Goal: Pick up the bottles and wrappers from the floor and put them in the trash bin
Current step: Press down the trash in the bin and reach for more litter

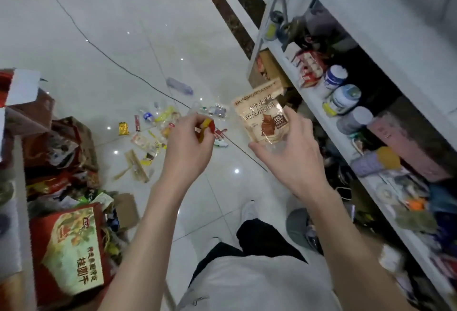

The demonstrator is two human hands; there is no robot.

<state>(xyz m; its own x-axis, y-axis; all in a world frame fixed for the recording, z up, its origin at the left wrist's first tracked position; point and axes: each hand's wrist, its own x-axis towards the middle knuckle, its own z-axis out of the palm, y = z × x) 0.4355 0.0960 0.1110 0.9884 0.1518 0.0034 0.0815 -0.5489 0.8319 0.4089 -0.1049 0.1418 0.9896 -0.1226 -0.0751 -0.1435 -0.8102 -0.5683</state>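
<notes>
My left hand (189, 141) is closed on a small red and yellow wrapper (205, 127), held above the floor. My right hand (288, 152) grips a beige snack pouch (262, 117) with brown print, upright. On the white tile floor beyond my hands lies a scatter of litter: a clear plastic bottle (179, 85), a crushed bottle with a blue label (148, 116), yellow wrappers (168, 114), a gold wrapper (123, 128) and beige paper wrappers (134, 165). No trash bin is clearly visible.
A white shelf unit (321, 103) full of jars, boxes and clutter runs along the right. Red gift boxes and bags (69, 246) pile up on the left. A black cable (118, 64) crosses the floor. My white shoe (249, 211) stands below.
</notes>
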